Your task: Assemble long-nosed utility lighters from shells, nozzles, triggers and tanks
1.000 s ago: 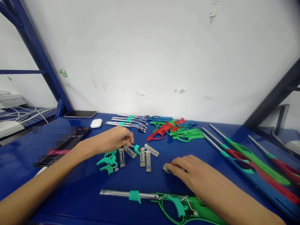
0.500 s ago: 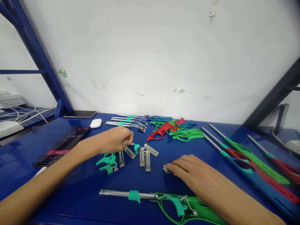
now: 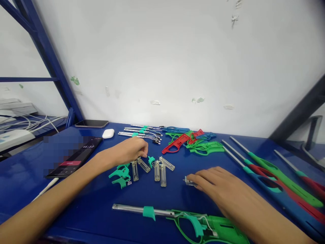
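My left hand (image 3: 133, 149) is closed, knuckles up, just behind a loose group of parts; its fingertips are hidden, so what they hold, if anything, does not show. Close by lie a small teal trigger piece (image 3: 151, 161), several clear fuel tanks (image 3: 163, 175) and a cluster of teal triggers (image 3: 120, 175). With its fingertips my right hand (image 3: 212, 181) grips another clear fuel tank (image 3: 191, 182) low over the blue table. In front lies an opened green lighter half-shell (image 3: 220, 227) holding a metal tube (image 3: 134, 209), a teal trigger and a white wire.
Farther back are wired metal tubes (image 3: 134, 134) and red, green and blue shell halves (image 3: 177, 143). Several long lighters (image 3: 276, 184) lie at right. A running phone (image 3: 76, 159) with a white cable, a dark phone (image 3: 91, 123) and a white earbud case (image 3: 108, 133) occupy the left.
The whole view has shifted slightly, so things appear farther right. A little more of the tank under my right fingertips shows. My left hand stays closed in about the same place.
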Demonstrator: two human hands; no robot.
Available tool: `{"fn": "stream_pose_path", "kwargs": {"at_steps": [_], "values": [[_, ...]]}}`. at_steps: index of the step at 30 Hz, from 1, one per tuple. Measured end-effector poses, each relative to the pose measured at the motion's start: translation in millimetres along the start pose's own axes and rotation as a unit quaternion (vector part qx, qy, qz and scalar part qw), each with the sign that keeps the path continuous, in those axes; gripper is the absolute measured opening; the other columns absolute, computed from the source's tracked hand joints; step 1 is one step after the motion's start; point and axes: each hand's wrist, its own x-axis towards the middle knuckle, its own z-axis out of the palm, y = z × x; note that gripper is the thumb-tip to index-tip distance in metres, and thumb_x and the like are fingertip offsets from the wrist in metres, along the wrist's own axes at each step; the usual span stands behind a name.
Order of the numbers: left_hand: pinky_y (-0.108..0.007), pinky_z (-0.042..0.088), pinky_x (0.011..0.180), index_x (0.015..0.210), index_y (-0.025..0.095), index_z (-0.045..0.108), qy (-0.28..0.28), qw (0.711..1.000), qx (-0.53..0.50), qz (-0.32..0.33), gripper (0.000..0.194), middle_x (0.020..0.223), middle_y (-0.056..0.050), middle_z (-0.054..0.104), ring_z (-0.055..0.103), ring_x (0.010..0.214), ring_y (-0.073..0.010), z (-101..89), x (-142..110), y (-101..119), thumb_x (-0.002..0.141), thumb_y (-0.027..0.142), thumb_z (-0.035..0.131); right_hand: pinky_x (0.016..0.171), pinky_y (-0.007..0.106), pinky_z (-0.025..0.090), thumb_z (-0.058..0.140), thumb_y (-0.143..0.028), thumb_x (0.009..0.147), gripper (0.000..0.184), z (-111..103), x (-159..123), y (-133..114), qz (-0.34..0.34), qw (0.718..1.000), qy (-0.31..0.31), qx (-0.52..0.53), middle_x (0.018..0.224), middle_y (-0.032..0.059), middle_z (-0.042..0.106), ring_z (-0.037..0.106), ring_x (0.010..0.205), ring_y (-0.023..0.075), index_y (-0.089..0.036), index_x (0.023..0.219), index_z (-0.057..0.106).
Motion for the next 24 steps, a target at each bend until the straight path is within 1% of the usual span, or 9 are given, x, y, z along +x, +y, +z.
{"fn": "stream_pose_path", "kwargs": {"at_steps": [3,7,10,11,12,14,17,21,24], "values": [[-0.050,0.066,0.100,0.141,0.020,0.069,0.022,1.000,0.002,-0.014,0.040,0.142,-0.011,0.072,0.075,0.119,-0.0279,-1.4,-3,8,0.109,0.043,0.076,0.112,0.045,0.067,0.058,0.006,0.096,0.093,2,-8,10,-0.006,0.999,0.025,-0.020,0.160,0.0070,0.071,0.077,0.136,0.0276,-0.035,0.177,0.039],[-0.048,0.067,0.098,0.137,0.020,0.071,0.096,0.995,-0.007,-0.022,0.036,0.138,-0.011,0.073,0.076,0.115,-0.0259,-8.2,-18,33,0.110,0.043,0.075,0.092,0.039,0.073,0.057,-0.010,0.109,0.072,0,-9,10,0.010,0.994,0.095,-0.059,0.146,0.0024,0.080,0.086,0.114,0.0267,-0.042,0.173,0.046],[-0.040,0.066,0.088,0.120,0.018,0.074,0.168,0.985,-0.048,0.008,0.021,0.112,-0.005,0.077,0.075,0.095,-0.0202,-16.0,-35,66,0.111,0.037,0.073,0.083,0.042,0.074,0.050,-0.023,0.115,0.052,-14,1,-4,0.048,0.982,0.169,-0.069,0.135,0.0017,0.084,0.088,0.102,0.0282,-0.039,0.163,0.058],[-0.036,0.063,0.084,0.113,0.020,0.076,0.197,0.978,-0.070,0.026,0.011,0.100,-0.003,0.077,0.073,0.088,-0.0187,-18.6,-40,78,0.110,0.026,0.068,0.083,0.041,0.074,0.047,-0.026,0.116,0.047,-21,5,-11,0.060,0.977,0.194,-0.063,0.133,0.0014,0.085,0.088,0.101,0.0275,-0.039,0.159,0.061],[-0.033,0.060,0.081,0.115,0.022,0.077,0.232,0.967,-0.095,0.043,0.015,0.094,-0.001,0.078,0.071,0.082,-0.0172,-21.0,-44,91,0.108,0.020,0.064,0.081,0.037,0.074,0.048,-0.028,0.117,0.040,-29,11,-18,0.061,0.970,0.228,-0.055,0.128,0.0008,0.085,0.088,0.098,0.0254,-0.038,0.151,0.066],[-0.032,0.060,0.080,0.131,0.026,0.076,0.305,0.939,-0.148,0.060,0.027,0.096,0.000,0.080,0.072,0.082,-0.0171,-24.4,-52,115,0.109,0.024,0.061,0.081,0.028,0.073,0.052,-0.032,0.117,0.028,-45,22,-31,0.064,0.958,0.281,-0.010,0.121,-0.0017,0.086,0.088,0.093,0.0200,-0.037,0.139,0.069],[-0.028,0.061,0.073,0.110,0.027,0.080,0.385,0.890,-0.234,0.069,0.019,0.098,0.001,0.085,0.078,0.083,-0.0165,-24.2,-59,142,0.109,0.032,0.062,0.076,0.020,0.071,0.058,-0.041,0.118,0.018,-61,36,-47,0.100,0.925,0.366,0.019,0.105,-0.0023,0.088,0.088,0.079,0.0161,-0.031,0.129,0.069],[-0.020,0.051,0.047,0.093,0.027,0.083,0.355,0.814,-0.457,0.056,0.015,0.070,0.001,0.080,0.070,0.056,-0.0142,-13.3,-61,155,0.098,0.040,0.078,0.069,0.010,0.067,0.054,-0.044,0.121,0.023,-64,45,-55,0.101,0.920,0.371,0.073,0.091,-0.0064,0.089,0.086,0.067,0.0105,-0.029,0.117,0.072],[-0.020,0.053,0.049,0.092,0.024,0.084,0.307,0.801,-0.513,0.040,0.022,0.073,-0.004,0.082,0.071,0.059,-0.0159,-2.0,-59,151,0.096,0.045,0.079,0.069,0.009,0.066,0.059,-0.037,0.118,0.018,-59,45,-57,0.100,0.918,0.361,0.128,0.094,-0.0073,0.090,0.086,0.070,0.0092,-0.029,0.116,0.075]]}}
